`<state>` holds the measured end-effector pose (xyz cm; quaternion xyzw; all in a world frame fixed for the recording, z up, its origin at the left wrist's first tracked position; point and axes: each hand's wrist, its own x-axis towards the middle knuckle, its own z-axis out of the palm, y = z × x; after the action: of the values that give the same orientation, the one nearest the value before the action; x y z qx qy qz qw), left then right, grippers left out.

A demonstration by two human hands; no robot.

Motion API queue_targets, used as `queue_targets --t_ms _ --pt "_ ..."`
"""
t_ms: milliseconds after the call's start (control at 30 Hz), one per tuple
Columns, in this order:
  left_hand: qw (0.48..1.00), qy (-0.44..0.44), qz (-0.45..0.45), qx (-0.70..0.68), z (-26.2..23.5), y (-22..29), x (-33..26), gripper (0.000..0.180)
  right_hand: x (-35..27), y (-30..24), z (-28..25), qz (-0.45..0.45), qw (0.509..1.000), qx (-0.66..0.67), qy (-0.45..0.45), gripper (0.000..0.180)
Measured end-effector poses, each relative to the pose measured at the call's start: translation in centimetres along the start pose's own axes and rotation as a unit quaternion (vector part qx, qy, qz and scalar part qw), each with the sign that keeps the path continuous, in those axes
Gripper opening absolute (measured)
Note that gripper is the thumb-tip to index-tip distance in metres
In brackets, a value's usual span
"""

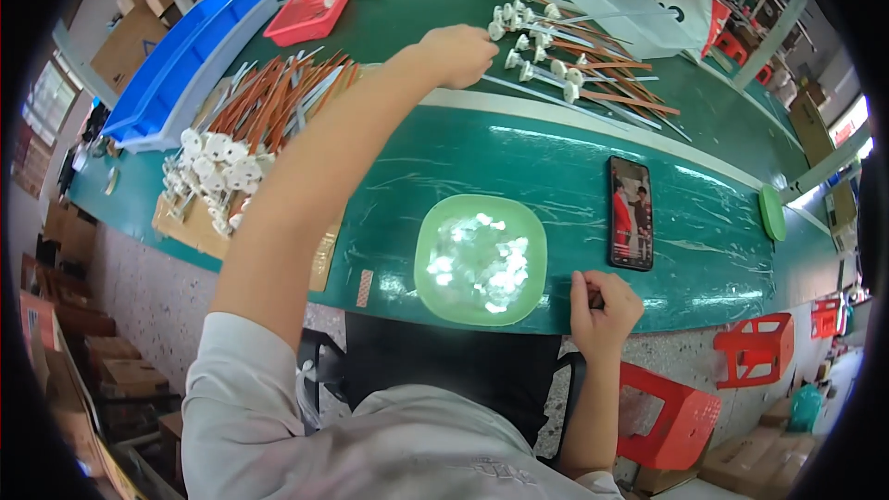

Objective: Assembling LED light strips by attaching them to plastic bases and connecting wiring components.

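My left hand (460,57) reaches across the table to the near left end of a loose pile of brown and pale strips with white plastic heads (524,44). Its fingers are curled in beside these heads, and their tips are hidden, so what they pinch does not show. At the table's front edge my right hand (604,313) is closed, with a bit of something dark between thumb and fingers. Between my arms stands a light green square bowl (433,287) holding many small shiny pieces. Under my left forearm lies a bigger heap of similar strips (278,106) with white heads (219,167).
A phone (631,213) with a lit screen lies right of the bowl. Farther back are a long blue tray (185,60), a red basket (310,14) and a clear plastic bin (611,5). Red stools (669,412) stand at the right, below the table.
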<state>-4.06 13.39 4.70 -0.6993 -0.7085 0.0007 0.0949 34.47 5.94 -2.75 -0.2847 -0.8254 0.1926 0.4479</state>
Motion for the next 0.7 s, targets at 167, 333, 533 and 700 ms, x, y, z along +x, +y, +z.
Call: queue_targets --t_ms 167,333,533,700 --pt "0.998 -0.058 -0.005 0.008 2.5 0.8 1.5 0.031 0.6 0.3 -0.1 0.023 1.000 0.005 -0.013 0.010" --pt "0.990 -0.071 0.002 0.122 1.9 1.3 0.0 0.026 1.0 0.4 0.0 0.030 0.999 0.027 -0.024 0.010" --pt "0.996 0.037 0.025 0.072 -1.7 1.7 -5.1 0.015 0.8 0.1 -0.1 0.018 0.999 0.040 -0.027 0.009" --pt "0.959 0.113 -0.059 -0.255 -6.1 7.0 -15.0 0.018 0.0 -0.2 -0.5 -0.002 1.000 0.020 -0.016 0.011"
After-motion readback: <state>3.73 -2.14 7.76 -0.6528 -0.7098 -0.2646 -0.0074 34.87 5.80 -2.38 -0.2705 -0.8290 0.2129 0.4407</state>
